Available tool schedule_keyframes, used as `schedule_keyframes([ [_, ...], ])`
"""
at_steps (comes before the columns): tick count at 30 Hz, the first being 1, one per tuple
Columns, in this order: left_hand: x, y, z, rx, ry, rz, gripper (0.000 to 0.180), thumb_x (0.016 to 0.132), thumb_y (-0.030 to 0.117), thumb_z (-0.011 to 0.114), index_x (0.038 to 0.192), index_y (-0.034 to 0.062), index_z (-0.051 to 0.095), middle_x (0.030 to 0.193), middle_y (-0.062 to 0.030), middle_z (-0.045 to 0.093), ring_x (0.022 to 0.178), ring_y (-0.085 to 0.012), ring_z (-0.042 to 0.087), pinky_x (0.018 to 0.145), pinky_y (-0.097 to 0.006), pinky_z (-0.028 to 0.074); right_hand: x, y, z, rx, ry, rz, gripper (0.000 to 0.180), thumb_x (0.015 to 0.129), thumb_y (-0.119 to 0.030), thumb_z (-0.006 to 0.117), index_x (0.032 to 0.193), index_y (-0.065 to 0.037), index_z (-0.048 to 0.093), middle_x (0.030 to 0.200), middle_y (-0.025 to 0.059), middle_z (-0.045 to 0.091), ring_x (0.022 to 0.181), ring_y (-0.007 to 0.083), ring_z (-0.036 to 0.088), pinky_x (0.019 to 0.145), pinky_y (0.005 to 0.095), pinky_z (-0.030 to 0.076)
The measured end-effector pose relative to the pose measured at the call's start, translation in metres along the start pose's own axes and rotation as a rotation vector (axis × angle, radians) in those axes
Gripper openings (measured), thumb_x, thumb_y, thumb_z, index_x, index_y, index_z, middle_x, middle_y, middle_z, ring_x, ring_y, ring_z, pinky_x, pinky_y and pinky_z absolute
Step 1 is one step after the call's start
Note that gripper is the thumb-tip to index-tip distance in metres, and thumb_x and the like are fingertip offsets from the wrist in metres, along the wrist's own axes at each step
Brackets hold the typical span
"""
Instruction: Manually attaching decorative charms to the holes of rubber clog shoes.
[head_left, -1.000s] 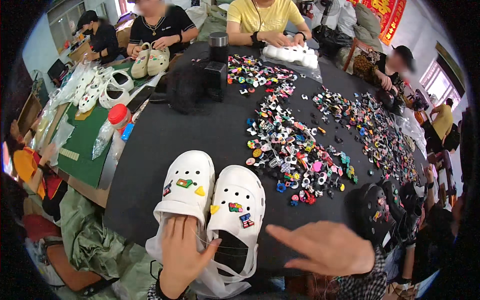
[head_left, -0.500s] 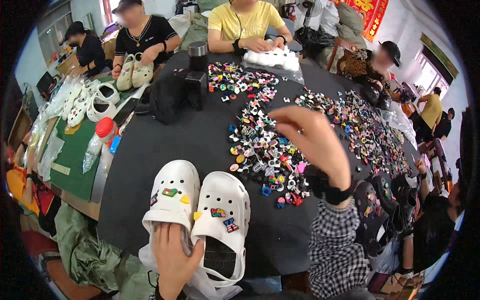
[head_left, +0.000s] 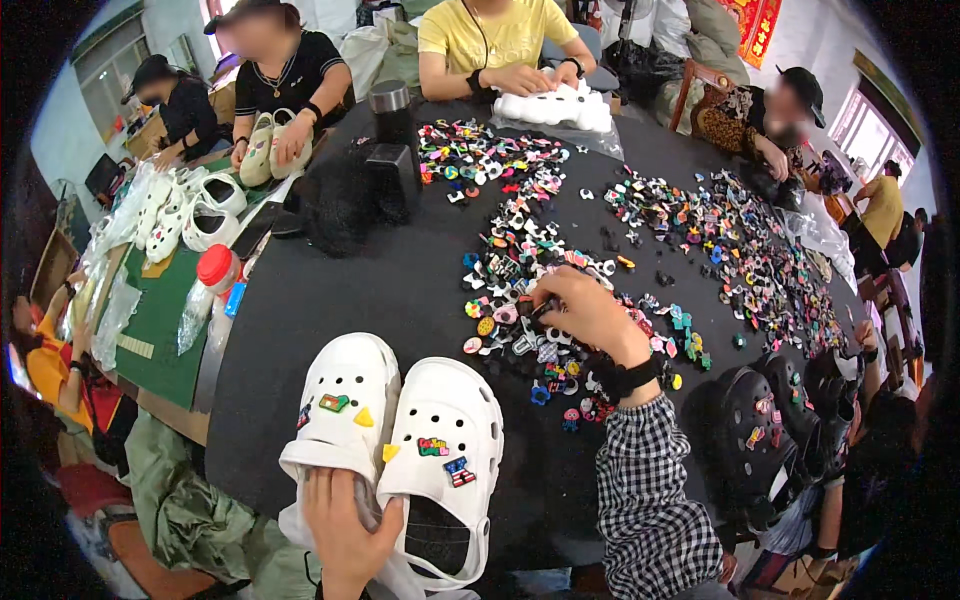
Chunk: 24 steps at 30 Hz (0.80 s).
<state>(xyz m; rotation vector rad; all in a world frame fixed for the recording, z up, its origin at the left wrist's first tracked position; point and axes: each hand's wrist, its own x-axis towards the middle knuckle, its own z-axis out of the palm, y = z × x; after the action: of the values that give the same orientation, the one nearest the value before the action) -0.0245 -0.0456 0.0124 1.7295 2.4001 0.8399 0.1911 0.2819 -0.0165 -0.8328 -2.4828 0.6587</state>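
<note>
A pair of white clogs lies on the black table near me, toes pointing away. My left hand point(head_left: 345, 525) has its fingers inside the left clog point(head_left: 350, 358), with the thumb beside the opening of the right clog point(head_left: 445, 385). Both clogs carry colourful shoe charms, including a yellow triangle point(head_left: 363, 417) and a flag-patterned charm point(head_left: 459, 471). My right hand point(head_left: 595, 318) reaches into the pile of shoe charms point(head_left: 522, 240), its fingers pinched together low over it. Something dark shows at the fingertips, too small to make out.
A second charm heap point(head_left: 760, 260) spreads to the right. Black clogs point(head_left: 750, 425) with charms stand at the right edge. A dark bottle point(head_left: 392, 110) and a red-lidded jar point(head_left: 216, 268) are at left. Across the table, co-workers handle a white object point(head_left: 555, 108) and beige clogs point(head_left: 275, 148).
My right hand has come down from above the charms, moving left and nearer, and its fingers have closed at the pile. My left hand stays in the left clog. The view has shifted slightly.
</note>
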Motion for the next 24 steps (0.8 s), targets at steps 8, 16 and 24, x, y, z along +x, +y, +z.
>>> schedule_keyframes([
  [8,-0.001,-0.002,0.004,-0.021,0.006,-0.006,0.061,0.069,0.026,0.071,0.118,-0.0062,0.053,0.112,-0.0246,0.054,0.105,-0.0457,0.050,0.092,-0.053,0.039,-0.009,-0.001,-0.010,-0.314,0.143,0.264,0.021,0.080,-0.011,0.067,0.099,-0.004,0.063,0.094,0.0138,0.063,0.087,0.0344,0.064,0.078,0.0418,0.051],
  [16,-0.003,-0.006,0.005,0.018,0.031,0.021,0.063,0.069,0.027,0.071,0.118,-0.0075,0.053,0.113,-0.0264,0.054,0.105,-0.0471,0.050,0.093,-0.054,0.039,0.001,-0.003,-0.007,-0.327,0.261,-0.074,0.024,0.077,-0.010,0.069,0.100,-0.004,0.065,0.094,0.0132,0.064,0.091,0.0337,0.063,0.081,0.0427,0.051],
  [24,-0.003,-0.003,0.004,0.015,0.015,0.007,0.064,0.069,0.026,0.070,0.119,-0.0077,0.052,0.112,-0.0264,0.054,0.105,-0.0466,0.050,0.091,-0.053,0.039,-0.001,-0.015,0.011,-0.397,0.060,-0.004,0.020,0.071,-0.013,0.075,0.088,-0.006,0.066,0.083,0.0082,0.067,0.085,0.0289,0.063,0.077,0.0410,0.050],
])
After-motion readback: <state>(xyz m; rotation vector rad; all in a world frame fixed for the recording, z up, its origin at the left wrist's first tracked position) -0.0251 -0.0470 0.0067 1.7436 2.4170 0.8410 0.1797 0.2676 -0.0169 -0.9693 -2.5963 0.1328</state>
